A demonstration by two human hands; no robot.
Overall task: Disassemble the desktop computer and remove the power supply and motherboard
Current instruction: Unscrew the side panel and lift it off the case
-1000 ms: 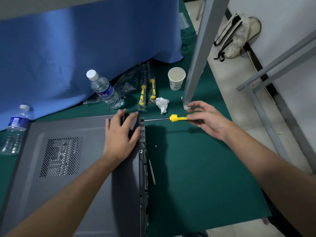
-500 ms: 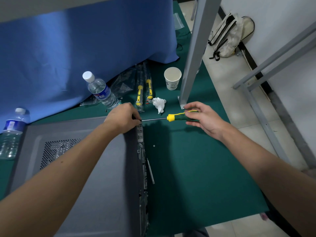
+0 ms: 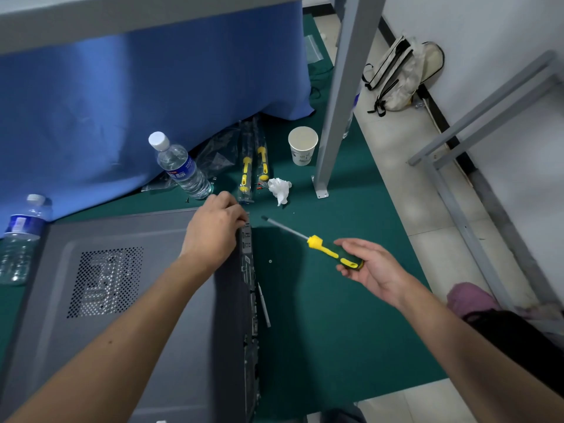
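A person works at a green-topped counter (image 3: pixel 320 315) where a gray desktop computer case (image 3: pixel 122 300) lies on its side along the left edge, its perforated vent panel (image 3: pixel 105 282) facing up and its rear edge with metal slots turned toward the middle of the counter. The left hand (image 3: pixel 215 230) rests at the case's far corner, fingers curled over the rear edge and gripping it there. The right hand (image 3: pixel 370 268) hovers above the counter's bare middle, loosely holding a yellow-and-green screwdriver (image 3: pixel 317 244) by the handle, the shaft pointing toward the case corner but clear of it. A small screw (image 3: pixel 270 261) lies on the green surface just beside the case. Toward the back edge stand two capped plastic water bottles, one (image 3: pixel 180 167) near the left hand holding some clear water, the other (image 3: pixel 21 239) at the far left beside the case, also partly filled. A white paper cup (image 3: pixel 302 145) stands open next to a gray metal post (image 3: pixel 341 96); what is in it cannot be told. Between bottle and cup lie two packaged yellow-handled screwdrivers (image 3: pixel 251 166) and a crumpled white tissue (image 3: pixel 280 189). A blue cloth (image 3: pixel 137 96) hangs behind. On the tiled floor by the wall leans a pale backpack (image 3: pixel 403 74).
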